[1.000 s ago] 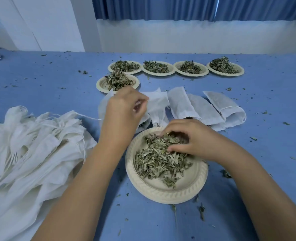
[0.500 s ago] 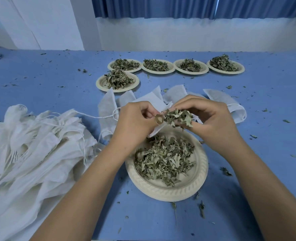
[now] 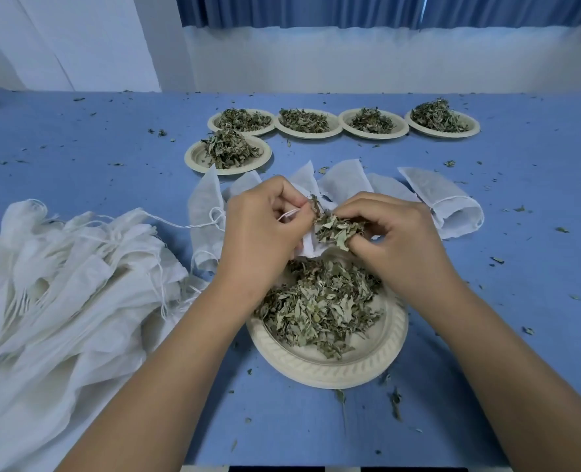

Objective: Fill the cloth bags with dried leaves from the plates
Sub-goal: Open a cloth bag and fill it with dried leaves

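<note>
Above plate (image 3: 326, 371) — leaves (image 3: 336, 229) in right grip (image 3: 398, 240)

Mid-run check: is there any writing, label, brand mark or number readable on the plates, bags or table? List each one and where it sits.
No text can be read anywhere in this view.
Near plate: an embossed rim pattern only, no lettering.
Cloth bag, gripped by the left hand and partly covered by the dried leaves in the right hand: no print on the part that shows.
Bag pile, table, curtain: plain.
</note>
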### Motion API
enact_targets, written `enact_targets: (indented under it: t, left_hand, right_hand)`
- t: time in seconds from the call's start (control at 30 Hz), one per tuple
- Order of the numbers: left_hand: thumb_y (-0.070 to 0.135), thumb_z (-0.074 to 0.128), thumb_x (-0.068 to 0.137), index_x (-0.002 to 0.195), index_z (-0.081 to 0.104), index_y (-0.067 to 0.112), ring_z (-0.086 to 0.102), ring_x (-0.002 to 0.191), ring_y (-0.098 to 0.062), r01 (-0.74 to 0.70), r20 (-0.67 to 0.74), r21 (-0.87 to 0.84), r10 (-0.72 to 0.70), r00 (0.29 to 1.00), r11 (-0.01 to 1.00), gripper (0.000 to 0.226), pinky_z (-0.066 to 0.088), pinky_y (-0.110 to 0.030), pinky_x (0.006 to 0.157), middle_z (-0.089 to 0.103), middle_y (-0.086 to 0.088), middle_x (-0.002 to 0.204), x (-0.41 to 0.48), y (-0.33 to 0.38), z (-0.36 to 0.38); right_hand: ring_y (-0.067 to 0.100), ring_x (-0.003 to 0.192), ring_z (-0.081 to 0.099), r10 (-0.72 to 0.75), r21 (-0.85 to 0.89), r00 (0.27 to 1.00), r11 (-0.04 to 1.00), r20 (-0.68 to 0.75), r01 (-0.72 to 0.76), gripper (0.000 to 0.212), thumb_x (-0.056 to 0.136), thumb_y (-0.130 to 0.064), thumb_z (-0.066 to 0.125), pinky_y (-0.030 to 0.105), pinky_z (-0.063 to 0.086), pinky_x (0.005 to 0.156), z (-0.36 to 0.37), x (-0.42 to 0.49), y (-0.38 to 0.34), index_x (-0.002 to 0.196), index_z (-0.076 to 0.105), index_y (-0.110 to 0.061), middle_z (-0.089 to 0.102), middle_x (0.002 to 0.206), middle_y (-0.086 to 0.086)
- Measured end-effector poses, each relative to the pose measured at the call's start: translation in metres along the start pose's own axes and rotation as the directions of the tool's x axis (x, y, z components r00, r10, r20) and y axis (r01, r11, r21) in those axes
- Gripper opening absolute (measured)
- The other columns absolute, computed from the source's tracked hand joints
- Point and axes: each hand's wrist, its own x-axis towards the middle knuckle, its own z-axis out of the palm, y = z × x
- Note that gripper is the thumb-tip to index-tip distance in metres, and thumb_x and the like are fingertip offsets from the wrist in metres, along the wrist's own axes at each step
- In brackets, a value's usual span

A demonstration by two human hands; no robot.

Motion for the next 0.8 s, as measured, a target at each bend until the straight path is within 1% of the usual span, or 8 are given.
enact_targets:
  t: [0.1,0.27,0.33,0.37,0.4,0.53,0.67,0.8]
  left_hand:
    - [0.003,0.067,0.083,0.069,0.060,0.024,0.057,0.047,-0.004,-0.104,-0.032,0.048,0.106,0.994,0.993,0.027,0.049,-0.024,0.047,0.066,0.006,0.064,-0.002,0.002,0.002]
    - [0.003,0.069,0.083,0.076,0.065,0.004,0.062,0.059,-0.011,-0.230,-0.040,0.100,0.235,0.971,0.968,0.008,0.052,-0.037,0.058,0.066,0.002,0.067,-0.005,-0.001,0.005]
    - [0.004,0.069,0.083,0.076,0.065,0.004,0.063,0.061,-0.012,-0.250,-0.047,0.120,0.257,0.965,0.961,0.008,0.053,-0.037,0.059,0.066,0.002,0.067,-0.005,-0.001,0.005]
    - [0.004,0.069,0.083,0.076,0.065,0.004,0.064,0.062,-0.012,-0.248,-0.049,0.129,0.256,0.965,0.960,0.008,0.053,-0.038,0.060,0.066,0.003,0.067,-0.004,-0.001,0.005]
    - [0.004,0.069,0.083,0.076,0.065,0.005,0.065,0.063,-0.012,-0.243,-0.049,0.134,0.252,0.967,0.961,0.008,0.053,-0.038,0.061,0.067,0.003,0.068,-0.004,-0.002,0.005]
    - [0.001,0.069,0.082,0.075,0.064,0.006,0.064,0.066,-0.011,-0.206,-0.048,0.105,0.212,0.976,0.973,0.010,0.052,-0.033,0.062,0.066,0.005,0.068,-0.005,-0.001,0.007]
    - [0.002,0.070,0.082,0.073,0.064,0.012,0.063,0.061,-0.004,-0.151,-0.051,0.052,0.154,0.987,0.987,0.015,0.049,-0.019,0.057,0.066,0.008,0.066,-0.005,0.000,0.007]
    - [0.007,0.071,0.085,0.071,0.062,0.017,0.058,0.053,0.004,-0.113,-0.040,0.003,0.113,0.993,0.994,0.019,0.047,-0.016,0.056,0.064,0.011,0.061,-0.006,0.003,0.006]
  right_hand:
    - [0.026,0.069,0.066,-0.084,-0.137,0.995,0.988,-0.053,0.076,0.031,0.065,0.015,0.059,0.030,0.051,0.068,0.003,-0.001,-0.001,0.089,0.073,0.001,0.071,0.085,0.009]
    - [0.024,0.069,0.067,-0.108,-0.299,0.994,0.949,-0.013,0.099,0.034,0.065,0.014,0.061,0.037,0.056,0.064,0.007,-0.002,-0.005,0.092,0.073,-0.001,0.071,0.086,0.009]
    - [-0.001,0.071,0.062,-0.067,-0.248,0.998,0.967,-0.007,0.063,0.041,0.066,0.013,0.064,0.022,0.054,0.069,0.005,-0.003,-0.007,0.101,0.071,-0.005,0.071,0.094,0.003]
    - [-0.009,0.070,0.057,-0.026,-0.210,1.000,0.978,-0.009,0.024,0.047,0.065,0.011,0.065,0.008,0.046,0.070,0.003,-0.002,-0.008,0.108,0.069,-0.008,0.070,0.100,-0.002]
    - [-0.011,0.070,0.054,0.005,-0.178,1.000,0.984,-0.006,-0.006,0.052,0.065,0.010,0.066,0.006,0.043,0.067,0.002,-0.002,-0.009,0.112,0.065,-0.012,0.067,0.104,-0.006]
    - [0.012,0.076,0.060,-0.062,-0.108,0.996,0.992,0.058,0.068,0.050,0.067,0.009,0.062,0.015,0.044,0.064,0.000,-0.003,-0.012,0.113,0.065,-0.011,0.063,0.109,-0.003]
    - [0.010,0.095,0.064,-0.102,-0.046,0.993,0.994,-0.058,0.099,0.042,0.065,0.021,0.059,0.012,0.047,0.081,0.001,-0.002,-0.015,0.097,0.072,-0.001,0.070,0.101,0.007]
    - [0.015,0.078,0.068,-0.083,-0.092,0.987,0.993,-0.135,0.071,0.028,0.068,0.016,0.065,0.023,0.053,0.071,0.002,-0.002,-0.011,0.087,0.075,-0.001,0.072,0.086,0.007]
